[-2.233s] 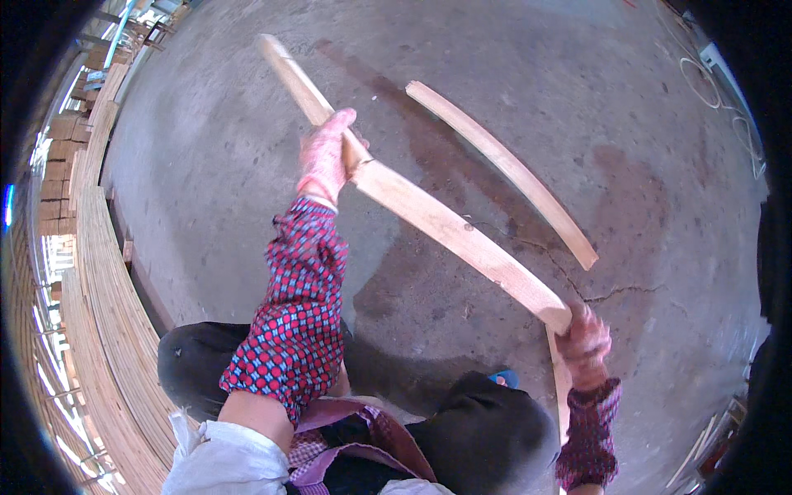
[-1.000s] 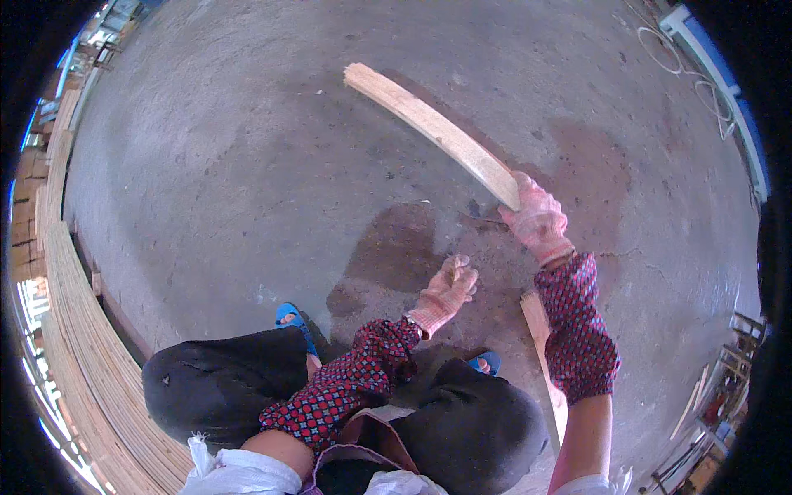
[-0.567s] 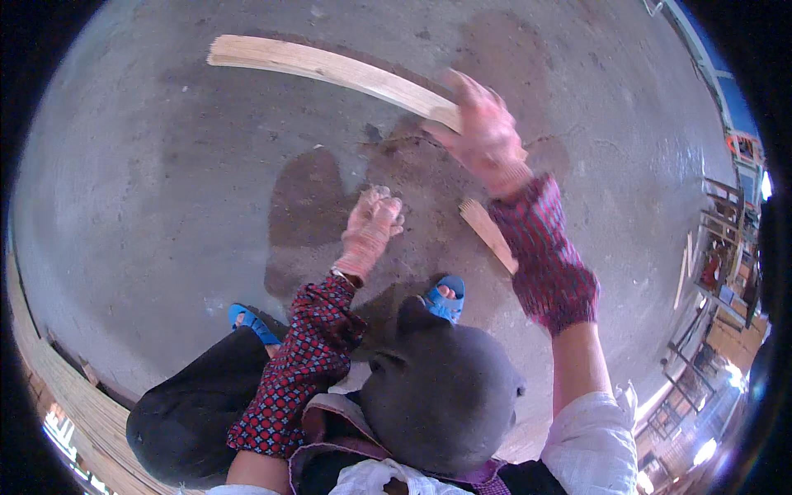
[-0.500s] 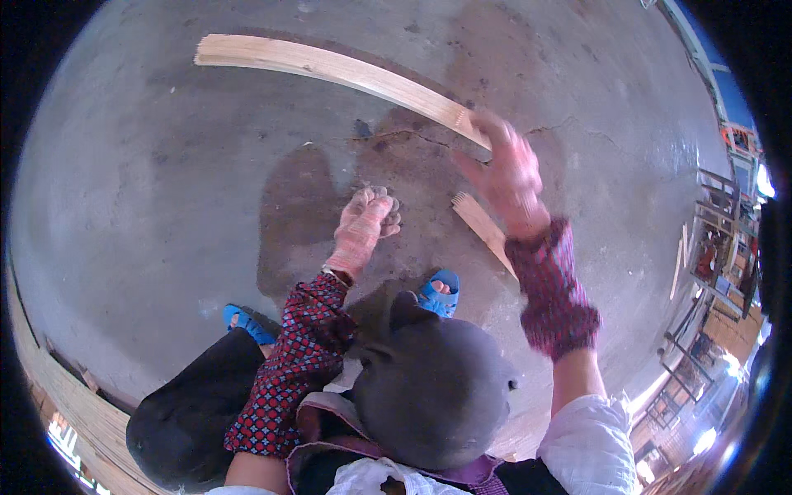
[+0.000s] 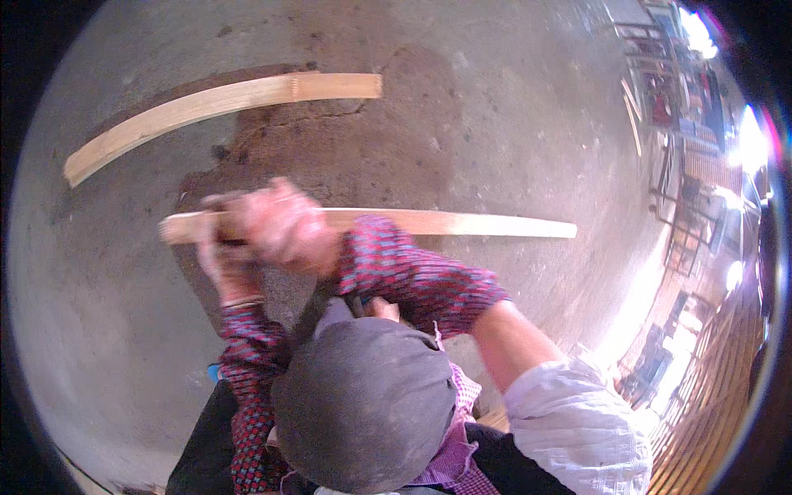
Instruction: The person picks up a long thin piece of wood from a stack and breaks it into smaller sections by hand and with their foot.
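Note:
A pale wooden strip (image 5: 462, 223) runs crosswise in front of me, from near my hands at left out to the right. My gloved left hand (image 5: 227, 260) is closed around it close to its left end. Over the same stretch of the strip, beside the left hand, is my gloved right hand (image 5: 285, 224). Motion smears its fingers, so their hold on the strip cannot be made out. Farther away, a longer wooden strip (image 5: 190, 107) lies on the floor, with a zigzag joint line near its right end.
The concrete floor (image 5: 511, 140) has a dark stained patch and a crack. Thin wooden pieces (image 5: 632, 120) lie far right, by frames and stacked goods. A dark rounded shape (image 5: 363, 404) covers the lower middle. Part of a blue sandal (image 5: 214, 372) shows at left.
The view has turned and shifted. My right hand has come across to my left hand. The nearer strip, earlier partly hidden on the floor by my right arm, now lies crosswise in my left hand.

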`<state>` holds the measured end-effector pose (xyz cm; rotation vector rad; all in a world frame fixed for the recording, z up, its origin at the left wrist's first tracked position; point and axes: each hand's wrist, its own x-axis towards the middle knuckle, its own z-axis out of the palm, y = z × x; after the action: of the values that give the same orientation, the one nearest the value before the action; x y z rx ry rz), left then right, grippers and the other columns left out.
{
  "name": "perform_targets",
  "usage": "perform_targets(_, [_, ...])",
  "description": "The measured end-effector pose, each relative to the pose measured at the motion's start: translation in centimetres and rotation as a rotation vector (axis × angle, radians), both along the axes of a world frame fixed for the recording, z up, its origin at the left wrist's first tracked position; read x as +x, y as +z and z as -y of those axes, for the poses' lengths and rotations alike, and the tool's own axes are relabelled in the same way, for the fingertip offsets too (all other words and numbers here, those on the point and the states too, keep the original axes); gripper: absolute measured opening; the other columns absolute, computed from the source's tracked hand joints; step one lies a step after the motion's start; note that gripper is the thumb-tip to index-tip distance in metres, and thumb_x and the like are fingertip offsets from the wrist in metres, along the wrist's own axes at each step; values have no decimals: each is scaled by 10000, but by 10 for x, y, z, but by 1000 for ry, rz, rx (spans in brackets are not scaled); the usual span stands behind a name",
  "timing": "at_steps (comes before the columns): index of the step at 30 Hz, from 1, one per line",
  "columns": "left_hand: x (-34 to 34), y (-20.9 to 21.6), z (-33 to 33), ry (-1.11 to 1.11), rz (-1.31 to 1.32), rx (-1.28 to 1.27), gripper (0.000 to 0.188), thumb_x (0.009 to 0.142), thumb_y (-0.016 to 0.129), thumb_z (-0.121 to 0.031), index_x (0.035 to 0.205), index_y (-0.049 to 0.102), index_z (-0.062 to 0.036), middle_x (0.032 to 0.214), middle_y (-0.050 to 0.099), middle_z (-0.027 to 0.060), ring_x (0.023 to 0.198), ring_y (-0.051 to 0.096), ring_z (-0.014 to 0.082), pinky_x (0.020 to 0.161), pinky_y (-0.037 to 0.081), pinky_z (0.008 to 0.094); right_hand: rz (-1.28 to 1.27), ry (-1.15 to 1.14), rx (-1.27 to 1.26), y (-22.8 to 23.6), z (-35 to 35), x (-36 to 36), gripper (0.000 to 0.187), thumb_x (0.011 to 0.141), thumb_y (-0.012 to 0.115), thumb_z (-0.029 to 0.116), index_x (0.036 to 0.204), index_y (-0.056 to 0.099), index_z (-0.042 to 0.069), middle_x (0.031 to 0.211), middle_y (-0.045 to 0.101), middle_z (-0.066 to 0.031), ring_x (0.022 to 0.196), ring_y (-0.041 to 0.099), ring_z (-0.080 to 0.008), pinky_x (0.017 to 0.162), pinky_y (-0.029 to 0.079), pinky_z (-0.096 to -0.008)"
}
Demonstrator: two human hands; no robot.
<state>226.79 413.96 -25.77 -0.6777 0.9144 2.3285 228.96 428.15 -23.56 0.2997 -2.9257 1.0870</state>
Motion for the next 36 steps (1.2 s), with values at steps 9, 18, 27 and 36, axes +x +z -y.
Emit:
perform_targets(9, [-97, -7, 129, 343, -240, -67, 259, 934, 693, -301, 971, 598, -63, 829, 602, 89, 880, 623, 301, 962, 537, 521, 43, -178, -40, 31, -53, 48, 616, 687, 778, 220, 1246, 594, 35, 1226, 635, -136, 1188, 585, -346, 1043, 423, -496])
perform_targets(18, [-81, 128, 61, 260, -568, -375, 219, 954, 663, -288, 1007, 656, -76, 845, 653, 46, 796, 670, 269, 971, 545, 537, 46, -134, 312, -30, -110, 69, 822, 776, 699, 493, 1396, 461, 8, 1450, 480, -213, 1403, 411, -370, 1171, 236, -597])
perform_targets(27, [-122, 40, 138, 209, -307, -235, 302, 904, 715, -327, 949, 607, -49, 840, 635, 85, 947, 658, 329, 968, 541, 527, 611, -88, 403, 1, -120, 90, 728, 721, 818, 337, 1320, 499, 72, 1186, 642, -131, 1072, 653, -355, 912, 543, -485])
perform_targets(36, [-91, -49, 222, 413, -111, -497, 282, 905, 644, -367, 824, 601, -100, 800, 660, 75, 865, 683, 324, 897, 551, 474, 456, -237, 170, 96, -149, 77, 482, 770, 804, 254, 1200, 630, 126, 1016, 721, -124, 943, 712, -339, 829, 576, -435])
